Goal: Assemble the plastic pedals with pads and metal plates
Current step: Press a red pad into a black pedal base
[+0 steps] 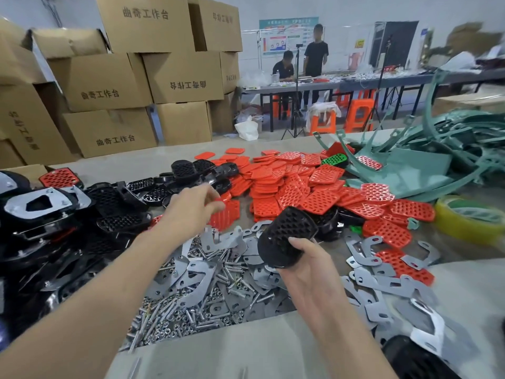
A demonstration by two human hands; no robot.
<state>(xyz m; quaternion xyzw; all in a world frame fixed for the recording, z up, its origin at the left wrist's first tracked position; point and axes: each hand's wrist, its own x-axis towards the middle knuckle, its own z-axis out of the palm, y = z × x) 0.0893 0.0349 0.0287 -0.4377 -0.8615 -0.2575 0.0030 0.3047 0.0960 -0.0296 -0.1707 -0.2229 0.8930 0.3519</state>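
Note:
My right hand [308, 272] grips a black perforated plastic pedal [287, 236] and holds it tilted above the pile of grey metal plates [202, 272]. My left hand [195, 207] reaches forward and pinches a red perforated pad [225, 214] at the near edge of the big heap of red pads [295, 184]. Bolts and nuts [175, 315] lie mixed among the plates. More black pedals [153, 191] are heaped at the left, some with metal plates fitted [41, 203].
Teal plastic frames [410, 165] are piled at the right, beside a yellow tape roll [470, 217]. Cardboard boxes [109, 86] are stacked behind the table at left. Two people stand and sit at a far table [300, 86], with orange stools near it.

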